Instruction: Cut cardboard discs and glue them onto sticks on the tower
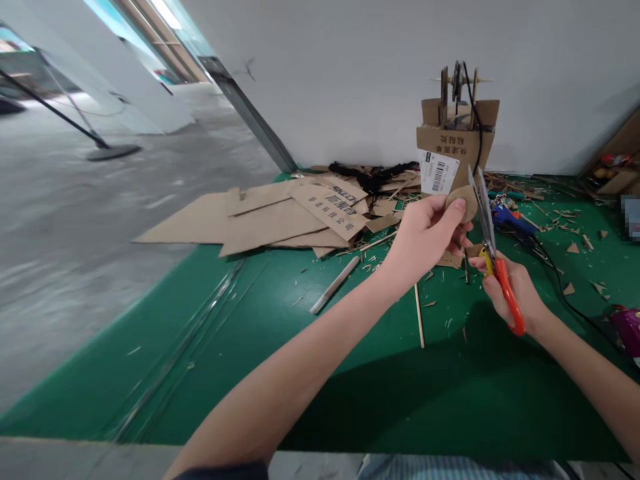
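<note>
Scissors (489,230), held in the right hand (526,293), gape slightly in front of the box (454,145); the left hand (423,227) pinches a disc (469,199) there too, its visible edge already rounded, though whether cutting remains, I can't tell.

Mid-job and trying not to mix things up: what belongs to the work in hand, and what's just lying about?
Likely in the job:
- scissors, held
- rounded cardboard piece, held

Apparently lying about:
- cardboard sheets
- thin stick
- blue corded tool

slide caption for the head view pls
Over a green tabletop, the left hand holds a rounded cardboard piece beside slightly open scissors in the right hand.
</note>
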`<state>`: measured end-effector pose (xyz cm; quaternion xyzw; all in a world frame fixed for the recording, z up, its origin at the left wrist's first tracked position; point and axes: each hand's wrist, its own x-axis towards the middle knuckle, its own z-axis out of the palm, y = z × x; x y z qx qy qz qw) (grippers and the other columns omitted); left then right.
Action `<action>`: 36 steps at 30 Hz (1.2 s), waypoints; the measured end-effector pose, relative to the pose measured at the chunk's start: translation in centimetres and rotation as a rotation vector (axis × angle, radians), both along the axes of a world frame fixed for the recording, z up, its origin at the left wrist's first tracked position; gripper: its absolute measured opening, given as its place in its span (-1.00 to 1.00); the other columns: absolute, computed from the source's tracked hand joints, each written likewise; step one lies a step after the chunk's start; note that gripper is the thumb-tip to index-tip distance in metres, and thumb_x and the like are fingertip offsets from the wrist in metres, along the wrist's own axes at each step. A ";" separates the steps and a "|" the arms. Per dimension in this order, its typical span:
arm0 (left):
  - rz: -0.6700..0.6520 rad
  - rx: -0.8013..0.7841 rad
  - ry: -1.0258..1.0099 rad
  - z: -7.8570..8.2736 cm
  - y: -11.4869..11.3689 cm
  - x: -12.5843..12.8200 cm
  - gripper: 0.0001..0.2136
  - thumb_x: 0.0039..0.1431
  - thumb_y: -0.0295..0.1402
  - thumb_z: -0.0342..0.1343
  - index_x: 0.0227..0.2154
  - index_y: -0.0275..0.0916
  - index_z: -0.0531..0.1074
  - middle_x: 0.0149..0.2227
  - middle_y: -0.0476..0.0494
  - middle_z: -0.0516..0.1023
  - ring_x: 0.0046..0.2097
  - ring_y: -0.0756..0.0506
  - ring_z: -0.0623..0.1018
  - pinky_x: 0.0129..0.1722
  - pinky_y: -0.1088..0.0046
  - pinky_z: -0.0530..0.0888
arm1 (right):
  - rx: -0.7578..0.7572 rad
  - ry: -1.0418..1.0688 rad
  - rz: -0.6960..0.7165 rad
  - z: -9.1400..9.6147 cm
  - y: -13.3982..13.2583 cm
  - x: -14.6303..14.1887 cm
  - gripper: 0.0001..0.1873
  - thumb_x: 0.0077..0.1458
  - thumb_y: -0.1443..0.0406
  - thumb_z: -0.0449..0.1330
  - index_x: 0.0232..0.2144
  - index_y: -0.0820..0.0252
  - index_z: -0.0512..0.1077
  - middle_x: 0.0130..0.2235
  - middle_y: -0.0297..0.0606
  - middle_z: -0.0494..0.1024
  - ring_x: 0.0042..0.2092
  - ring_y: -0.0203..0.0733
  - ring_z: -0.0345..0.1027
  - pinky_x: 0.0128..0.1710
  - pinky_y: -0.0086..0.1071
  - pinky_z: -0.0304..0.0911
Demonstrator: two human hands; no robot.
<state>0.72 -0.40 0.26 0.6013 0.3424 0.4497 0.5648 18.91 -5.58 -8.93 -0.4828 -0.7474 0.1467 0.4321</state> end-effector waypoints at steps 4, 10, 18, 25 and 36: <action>-0.038 0.034 0.025 -0.3 0.2 -0.1 -0.75 0.36 -0.30 0.06 -0.44 -0.29 0.39 -0.44 -0.06 0.49 -0.51 0.09 0.52 -0.57 0.65 0.49 | -0.018 0.012 0.000 -0.1 -0.1 -0.1 -0.46 0.30 -0.12 -0.03 -0.25 0.19 0.46 -0.25 -0.05 0.59 -0.36 -0.09 0.54 -0.36 -0.25 0.43; -0.006 0.004 0.028 0.0 0.0 0.0 -0.74 0.38 -0.32 0.05 -0.44 -0.30 0.38 -0.49 -0.03 0.48 -0.53 0.11 0.50 -0.56 0.67 0.49 | -0.009 -0.001 0.008 -0.3 0.0 0.1 -0.46 0.31 -0.11 -0.03 -0.20 0.23 0.45 -0.26 -0.05 0.58 -0.30 -0.06 0.56 -0.33 -0.25 0.45; -0.016 0.016 0.023 -0.1 0.1 0.0 -0.73 0.37 -0.32 0.06 -0.47 -0.29 0.36 -0.51 -0.01 0.47 -0.55 0.12 0.49 -0.56 0.67 0.48 | 0.019 -0.018 0.020 0.0 0.0 -0.1 -0.48 0.33 -0.08 -0.04 -0.22 0.22 0.45 -0.27 -0.07 0.57 -0.36 -0.12 0.54 -0.37 -0.30 0.42; -0.042 0.041 0.058 0.1 0.2 -0.4 -0.73 0.36 -0.34 0.06 -0.48 -0.28 0.35 -0.51 0.00 0.48 -0.57 0.13 0.48 -0.55 0.65 0.49 | -0.014 -0.108 -0.027 0.9 0.0 -0.3 -0.46 0.35 -0.09 -0.13 -0.47 0.13 0.29 -0.50 -0.29 0.37 -0.55 -0.24 0.27 -0.51 -0.33 0.23; -0.029 0.018 0.035 -0.1 -0.3 0.0 -0.71 0.37 -0.34 0.04 -0.50 -0.27 0.32 -0.50 -0.02 0.47 -0.55 0.12 0.47 -0.57 0.65 0.45 | 0.031 -0.142 -0.106 0.6 0.0 -0.1 -0.50 0.35 -0.03 -0.09 -0.56 0.08 0.14 -0.57 -0.35 0.30 -0.60 -0.30 0.15 -0.57 -0.39 0.06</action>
